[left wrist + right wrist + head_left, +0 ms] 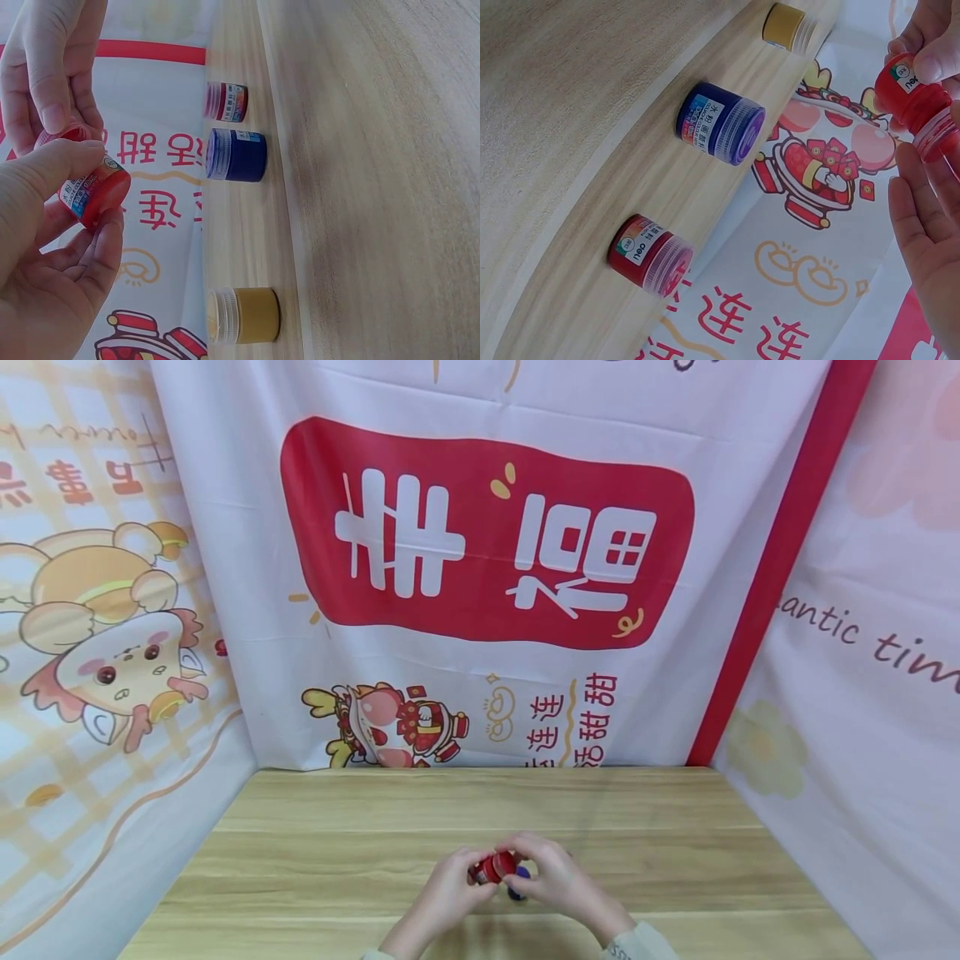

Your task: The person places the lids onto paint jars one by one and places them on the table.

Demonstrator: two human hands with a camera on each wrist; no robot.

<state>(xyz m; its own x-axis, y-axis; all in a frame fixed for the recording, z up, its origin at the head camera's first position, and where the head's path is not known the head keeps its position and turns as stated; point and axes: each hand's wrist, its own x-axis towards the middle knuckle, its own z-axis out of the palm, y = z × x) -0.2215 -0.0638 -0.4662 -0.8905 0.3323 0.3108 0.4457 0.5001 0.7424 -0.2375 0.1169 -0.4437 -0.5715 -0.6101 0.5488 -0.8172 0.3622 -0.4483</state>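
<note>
Above the wooden table, my left hand (450,883) holds a small red paint jar (895,88), tilted over, with fingers and thumb round its body. My right hand (553,878) pinches the jar's clear, red-tinted screw lid (936,136) by its rim. The lid sits at the jar's mouth, at an angle to it, and the red neck shows between them in the right wrist view. In the left wrist view, my left thumb partly covers the lid and neck. Nearest below the hands stands a dark blue paint jar (705,124) with its lid on.
A dark red paint jar (639,249) and an ochre yellow one (257,315), both lidded, stand on the wooden table (337,852) on either side of the blue jar. Printed cloth (480,693) hangs behind the table and at both sides.
</note>
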